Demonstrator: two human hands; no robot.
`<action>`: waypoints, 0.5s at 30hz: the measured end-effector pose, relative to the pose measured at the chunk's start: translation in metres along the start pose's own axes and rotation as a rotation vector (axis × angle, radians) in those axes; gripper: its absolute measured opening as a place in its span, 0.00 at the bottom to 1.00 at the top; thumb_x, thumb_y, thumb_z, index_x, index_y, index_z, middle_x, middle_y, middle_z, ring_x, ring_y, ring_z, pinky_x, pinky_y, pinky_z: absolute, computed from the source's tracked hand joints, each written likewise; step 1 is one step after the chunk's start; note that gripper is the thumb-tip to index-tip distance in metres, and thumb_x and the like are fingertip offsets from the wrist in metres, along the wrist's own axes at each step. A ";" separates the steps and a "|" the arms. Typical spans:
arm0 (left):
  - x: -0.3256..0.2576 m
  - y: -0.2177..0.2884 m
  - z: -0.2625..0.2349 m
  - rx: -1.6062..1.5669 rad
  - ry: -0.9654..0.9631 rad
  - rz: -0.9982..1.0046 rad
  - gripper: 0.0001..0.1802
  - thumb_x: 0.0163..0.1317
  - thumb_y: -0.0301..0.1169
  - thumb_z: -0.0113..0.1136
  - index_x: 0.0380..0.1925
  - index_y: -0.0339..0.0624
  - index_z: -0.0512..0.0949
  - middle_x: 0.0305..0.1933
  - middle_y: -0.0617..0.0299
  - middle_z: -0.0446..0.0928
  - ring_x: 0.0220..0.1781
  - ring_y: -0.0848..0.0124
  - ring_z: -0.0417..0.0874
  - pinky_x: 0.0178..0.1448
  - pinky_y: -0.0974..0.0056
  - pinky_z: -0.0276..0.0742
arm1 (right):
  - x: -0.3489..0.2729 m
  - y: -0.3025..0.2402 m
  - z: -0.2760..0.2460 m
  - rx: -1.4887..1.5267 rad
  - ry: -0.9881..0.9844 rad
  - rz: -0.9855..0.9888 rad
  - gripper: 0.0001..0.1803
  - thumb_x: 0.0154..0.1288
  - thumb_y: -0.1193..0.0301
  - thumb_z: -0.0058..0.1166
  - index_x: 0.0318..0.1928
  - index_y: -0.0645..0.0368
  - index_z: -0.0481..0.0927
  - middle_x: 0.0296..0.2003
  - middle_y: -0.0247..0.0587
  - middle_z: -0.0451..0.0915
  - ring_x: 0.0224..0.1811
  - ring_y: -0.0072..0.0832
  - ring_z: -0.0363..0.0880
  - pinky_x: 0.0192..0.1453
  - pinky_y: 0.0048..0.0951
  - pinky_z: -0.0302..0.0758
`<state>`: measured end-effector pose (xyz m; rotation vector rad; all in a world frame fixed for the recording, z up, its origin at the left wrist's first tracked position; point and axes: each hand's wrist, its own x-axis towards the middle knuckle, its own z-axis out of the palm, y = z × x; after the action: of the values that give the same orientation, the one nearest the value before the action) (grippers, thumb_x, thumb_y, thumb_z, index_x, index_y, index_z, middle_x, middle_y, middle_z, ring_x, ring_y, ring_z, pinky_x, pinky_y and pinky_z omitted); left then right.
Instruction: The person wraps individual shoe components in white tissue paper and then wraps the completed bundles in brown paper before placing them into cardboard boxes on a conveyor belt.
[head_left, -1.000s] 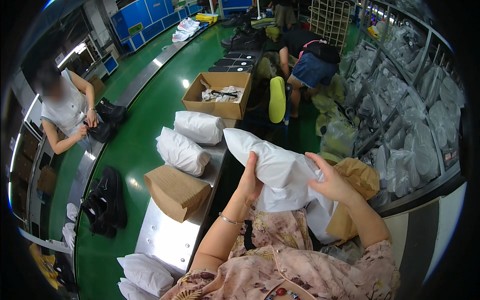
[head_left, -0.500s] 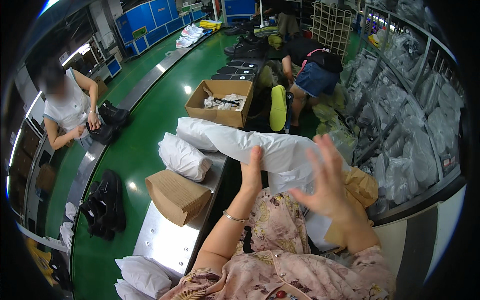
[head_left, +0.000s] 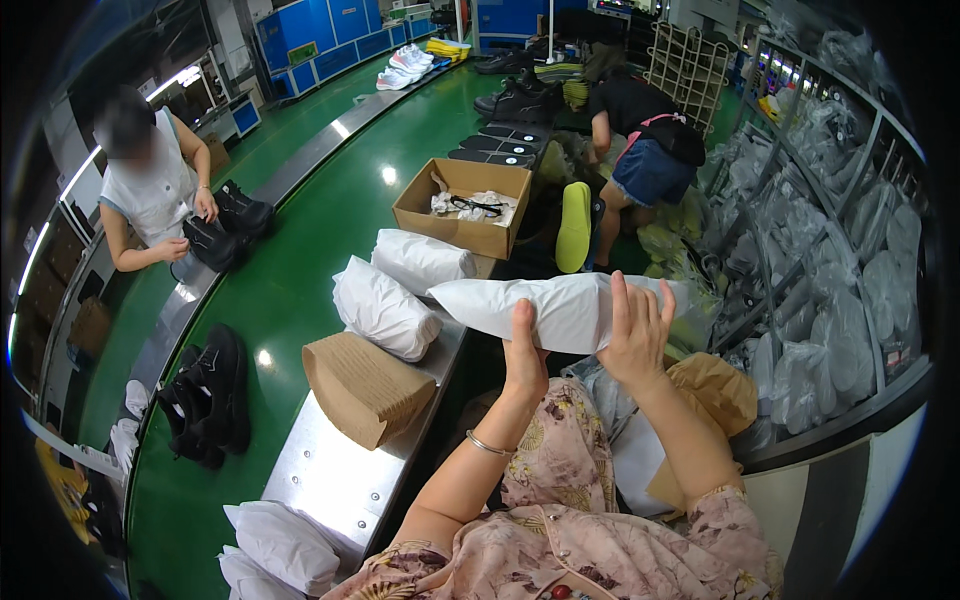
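Note:
A long bundle wrapped in white paper (head_left: 565, 312) lies crosswise in front of me, held up between both hands; what it contains is hidden. My left hand (head_left: 524, 350) grips its lower side, thumb up along the near face. My right hand (head_left: 637, 338) is closed around the right part, with fingers reaching up over the paper. Just left of it, two more white wrapped bundles, one farther off (head_left: 424, 256) and one nearer (head_left: 385, 308), rest by the metal ledge (head_left: 320, 455). Nearer me on that ledge sits a bent piece of brown corrugated cardboard (head_left: 365, 385).
An open cardboard box (head_left: 455, 230) holds crumpled paper and a black item. Black shoes (head_left: 215, 395) stand on the green conveyor. More white bundles (head_left: 285, 550) lie lower left. A metal rack of bagged items (head_left: 830, 250) borders the right. Two people (head_left: 150, 190) (head_left: 650, 150) work nearby.
My right hand has come down from open and raised to holding the bundle's right part. The loose paper below is now folded up, and the bundle has moved clear of the one behind it.

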<state>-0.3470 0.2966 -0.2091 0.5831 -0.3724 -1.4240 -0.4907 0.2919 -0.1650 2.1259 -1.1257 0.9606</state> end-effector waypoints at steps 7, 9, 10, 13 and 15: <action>0.004 0.002 -0.006 0.091 -0.037 0.243 0.35 0.59 0.48 0.56 0.57 0.35 0.60 0.56 0.59 0.65 0.59 0.69 0.66 0.64 0.64 0.59 | 0.008 0.002 0.009 0.068 -0.046 -0.045 0.36 0.45 0.77 0.54 0.59 0.65 0.60 0.49 0.57 0.66 0.56 0.52 0.63 0.58 0.55 0.60; 0.002 0.007 -0.008 0.187 -0.030 0.303 0.36 0.59 0.48 0.56 0.58 0.35 0.59 0.58 0.58 0.64 0.59 0.69 0.66 0.64 0.64 0.59 | 0.017 0.003 -0.001 0.259 -0.083 -0.061 0.40 0.44 0.75 0.57 0.61 0.62 0.58 0.53 0.58 0.64 0.61 0.54 0.58 0.61 0.58 0.55; 0.002 0.009 -0.009 0.208 -0.034 0.301 0.37 0.58 0.48 0.57 0.58 0.34 0.59 0.58 0.57 0.64 0.59 0.68 0.65 0.64 0.64 0.59 | 0.018 0.004 -0.003 0.354 -0.102 -0.064 0.41 0.44 0.74 0.58 0.62 0.61 0.57 0.55 0.59 0.63 0.63 0.54 0.55 0.62 0.59 0.53; 0.006 0.012 -0.011 0.227 -0.048 0.318 0.38 0.57 0.47 0.58 0.59 0.34 0.58 0.58 0.56 0.63 0.59 0.68 0.65 0.64 0.64 0.59 | 0.013 0.009 0.004 0.479 -0.231 0.019 0.46 0.43 0.76 0.60 0.65 0.59 0.53 0.44 0.54 0.70 0.47 0.49 0.71 0.49 0.46 0.69; 0.010 0.010 -0.016 0.176 -0.026 0.321 0.37 0.57 0.47 0.58 0.58 0.34 0.58 0.57 0.57 0.64 0.59 0.68 0.66 0.63 0.64 0.60 | 0.008 0.005 0.010 0.456 -0.164 0.012 0.46 0.43 0.78 0.59 0.65 0.60 0.53 0.35 0.49 0.71 0.32 0.46 0.75 0.35 0.36 0.74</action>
<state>-0.3286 0.2893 -0.2172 0.6166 -0.5891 -1.0981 -0.4886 0.2790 -0.1640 2.6031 -1.0722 1.1525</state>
